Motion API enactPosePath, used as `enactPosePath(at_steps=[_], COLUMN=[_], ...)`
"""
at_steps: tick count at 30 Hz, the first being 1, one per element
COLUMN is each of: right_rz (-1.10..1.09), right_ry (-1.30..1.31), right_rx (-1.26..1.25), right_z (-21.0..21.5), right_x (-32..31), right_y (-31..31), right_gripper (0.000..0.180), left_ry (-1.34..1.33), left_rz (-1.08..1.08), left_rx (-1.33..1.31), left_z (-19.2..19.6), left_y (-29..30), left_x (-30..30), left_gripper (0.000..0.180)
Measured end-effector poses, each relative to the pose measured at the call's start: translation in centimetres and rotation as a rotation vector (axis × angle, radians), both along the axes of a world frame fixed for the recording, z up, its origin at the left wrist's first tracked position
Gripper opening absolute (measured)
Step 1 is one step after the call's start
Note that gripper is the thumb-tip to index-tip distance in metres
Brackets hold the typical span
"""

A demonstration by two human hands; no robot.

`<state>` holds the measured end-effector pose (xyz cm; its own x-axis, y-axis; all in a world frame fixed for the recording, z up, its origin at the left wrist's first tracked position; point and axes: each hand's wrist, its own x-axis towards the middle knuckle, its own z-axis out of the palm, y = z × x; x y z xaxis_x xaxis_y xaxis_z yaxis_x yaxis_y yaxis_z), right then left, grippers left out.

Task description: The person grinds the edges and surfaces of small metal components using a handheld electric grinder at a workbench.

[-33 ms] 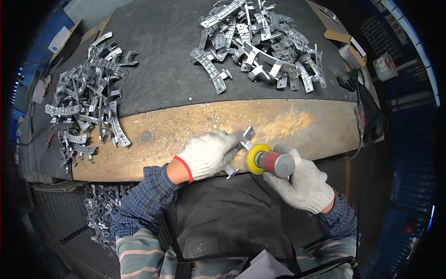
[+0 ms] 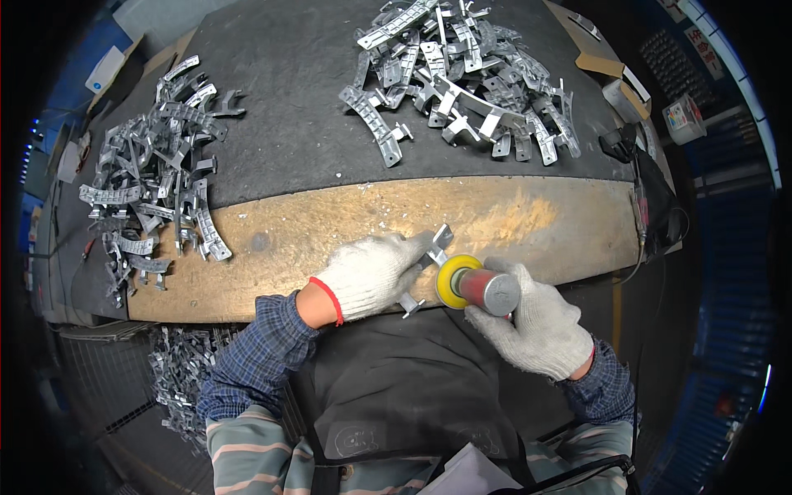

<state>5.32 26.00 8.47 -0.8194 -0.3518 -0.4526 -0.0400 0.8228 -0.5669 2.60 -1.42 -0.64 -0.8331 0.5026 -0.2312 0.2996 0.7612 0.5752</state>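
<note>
1. Presently, the left hand (image 2: 371, 276), in a white knit glove with a red cuff, has its grip closed around a small curved metal bracket (image 2: 435, 247) at the near edge of the table (image 2: 577, 231); one end of the bracket sticks out past the fingertips, the other shows below the hand.
2. The right hand (image 2: 536, 326), gloved alike, has its grip wrapped around the grey barrel of a handheld grinder (image 2: 487, 289). The tool's yellow disc (image 2: 450, 280) faces left and lies against or just beside the held bracket; actual contact cannot be told.
3. Both hands meet over the bare wooden strip along the table's front, where pale dust and flecks lie scattered.
4. Behind the strip the table carries a dark mat (image 2: 305, 124). A heap of similar metal brackets (image 2: 148, 181) lies at the left, spilling onto the wood; a second heap (image 2: 470, 82) lies at the far right of centre, well apart from the hands.
5. More metal pieces (image 2: 177, 371) sit below the table edge on the left.
6. The person wears checked sleeves and a dark apron (image 2: 396, 388).
</note>
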Motion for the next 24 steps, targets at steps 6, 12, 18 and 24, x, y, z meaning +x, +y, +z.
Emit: enactPosePath(at_steps=[6,12,18,24], right_rz=[0.117,0.132,0.048,-0.010], right_ry=[0.114,0.088,0.119,0.161], right_rx=[-0.010,0.054,0.045,-0.044], right_z=[-0.3,0.1,-0.3,-0.3], right_x=[-0.8,0.0,1.8,1.4], right_y=[-1.4,-0.8,1.3,2.2], right_gripper=[0.076,0.076,0.071,0.069], left_ry=[0.010,-0.044,-0.020,-0.001], left_rz=[-0.007,-0.019,-0.025,-0.019], left_rx=[-0.017,-0.001,-0.011,-0.058], left_z=[-0.3,-0.2,-0.3,0.7], left_y=[0.0,-0.1,-0.2,0.3], left_x=[0.1,-0.4,-0.3,0.2], left_gripper=[0.047,0.047,0.047,0.047])
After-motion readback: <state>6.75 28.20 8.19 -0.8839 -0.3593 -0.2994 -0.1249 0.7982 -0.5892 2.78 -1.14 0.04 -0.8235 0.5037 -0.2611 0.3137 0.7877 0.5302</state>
